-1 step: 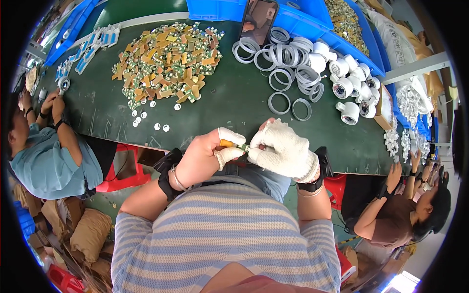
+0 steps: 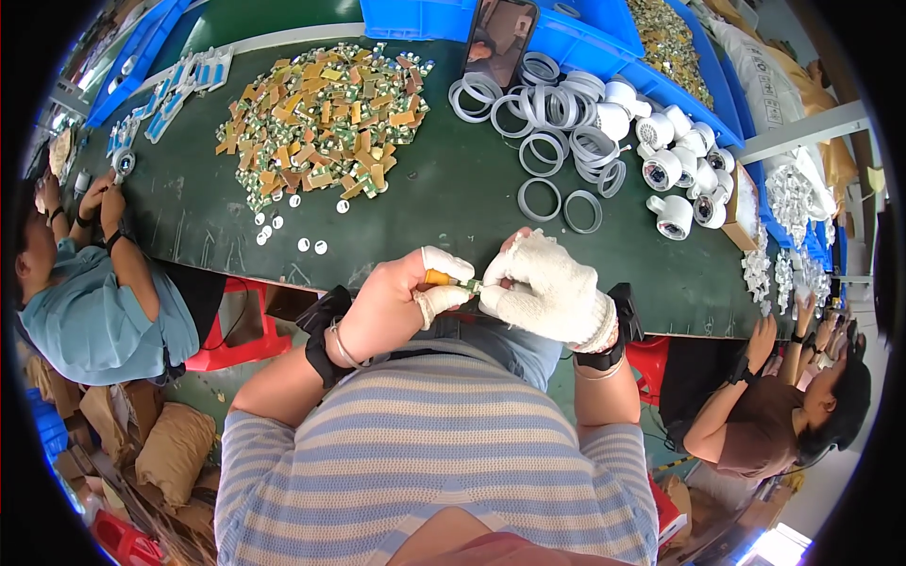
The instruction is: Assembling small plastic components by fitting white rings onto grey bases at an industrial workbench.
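My left hand [image 2: 392, 297], with white coverings on its thumb and forefinger, pinches a small green circuit board [image 2: 471, 284] with an orange-yellow part at its left end. In a white knit glove, my right hand [image 2: 552, 292] closes its fingertips at the board's right end. Whatever else those fingertips hold is hidden or too small to make out. Both hands meet above the near edge of the green table [image 2: 415, 212]. Beyond them lies a heap of similar small boards [image 2: 326, 118], with several small white discs [image 2: 304, 245] on its near side.
Translucent rings [image 2: 540, 200] and white camera-like housings [image 2: 673, 219] cover the right side. Behind them are blue bins [image 2: 604, 33] and a propped phone [image 2: 498, 42]. Blue-and-white parts [image 2: 175, 90] lie far left. Co-workers sit left [image 2: 104, 311] and right [image 2: 764, 415].
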The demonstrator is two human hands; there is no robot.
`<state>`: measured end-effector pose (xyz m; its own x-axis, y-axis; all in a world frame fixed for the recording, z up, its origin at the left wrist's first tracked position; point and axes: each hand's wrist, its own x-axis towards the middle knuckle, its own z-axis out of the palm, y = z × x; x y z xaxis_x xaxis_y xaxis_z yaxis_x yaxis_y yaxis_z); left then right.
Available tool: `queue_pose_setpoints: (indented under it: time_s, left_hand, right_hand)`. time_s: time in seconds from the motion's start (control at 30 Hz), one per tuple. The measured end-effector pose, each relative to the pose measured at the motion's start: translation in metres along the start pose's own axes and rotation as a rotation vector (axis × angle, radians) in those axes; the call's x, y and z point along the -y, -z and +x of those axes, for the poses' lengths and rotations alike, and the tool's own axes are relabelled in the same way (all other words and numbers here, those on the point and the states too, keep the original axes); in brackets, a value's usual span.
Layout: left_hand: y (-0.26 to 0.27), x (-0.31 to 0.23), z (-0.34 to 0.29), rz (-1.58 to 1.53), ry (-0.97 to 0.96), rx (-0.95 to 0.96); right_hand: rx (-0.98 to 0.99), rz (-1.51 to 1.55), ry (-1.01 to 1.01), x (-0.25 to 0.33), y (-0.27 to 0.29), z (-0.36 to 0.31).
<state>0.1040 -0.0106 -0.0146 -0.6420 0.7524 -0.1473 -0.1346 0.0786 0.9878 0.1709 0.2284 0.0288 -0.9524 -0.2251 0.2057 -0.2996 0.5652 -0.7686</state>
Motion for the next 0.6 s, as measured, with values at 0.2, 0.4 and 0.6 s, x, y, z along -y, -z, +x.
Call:
queue_pose_setpoints:
  time_s: [0.2,0.4,0.6]
  left_hand:
    - [0.0,-0.002,0.001,-0.048,0.033,-0.004]
    - [-0.004,-0.006,-0.001,-0.15,0.063,0.057]
    - [0.0,-0.005,-0.004,-0.122,0.109,0.034]
  right_hand:
    - [-0.015,0.113,-0.06,-0.007,0.001,-0.002]
    - [0.175,0.119,-0.117,-0.005,0.008,0.001]
    - [0.017,0.021,-0.074,0.001,0.001,-0.006]
